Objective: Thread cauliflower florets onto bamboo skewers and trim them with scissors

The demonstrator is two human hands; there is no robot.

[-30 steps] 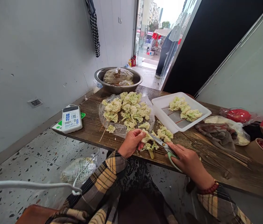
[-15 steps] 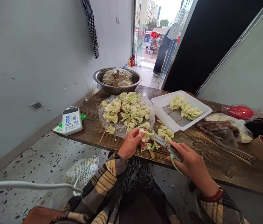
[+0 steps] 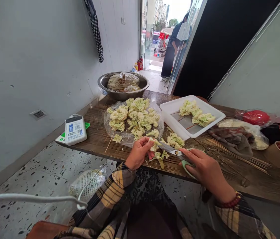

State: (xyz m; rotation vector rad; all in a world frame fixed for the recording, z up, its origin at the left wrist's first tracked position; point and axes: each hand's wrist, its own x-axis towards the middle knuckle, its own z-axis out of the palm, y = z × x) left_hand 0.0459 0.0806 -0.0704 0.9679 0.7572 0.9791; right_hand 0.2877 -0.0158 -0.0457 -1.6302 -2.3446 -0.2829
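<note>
My left hand pinches a small cauliflower floret by the near edge of the wooden table. Green-handled scissors are in my right hand, their blades brought together at the floret's stem. A cut piece of cauliflower lies on the wood just below the blades, and another cauliflower bunch lies behind them. Beyond my left hand, a heap of cauliflower florets rests on a clear plastic bag, with thin skewers sticking out of it.
A white tray holds skewered cauliflower. Behind the heap stands a metal basin with bagged food. At the left is a white device; at the right lie skewers, a cloth and a paper tub. A person stands at the doorway.
The scissor blades have closed from slightly parted onto the floret's stem, and the right hand's grip has tightened. In the doorway, the person has straightened into fuller view.
</note>
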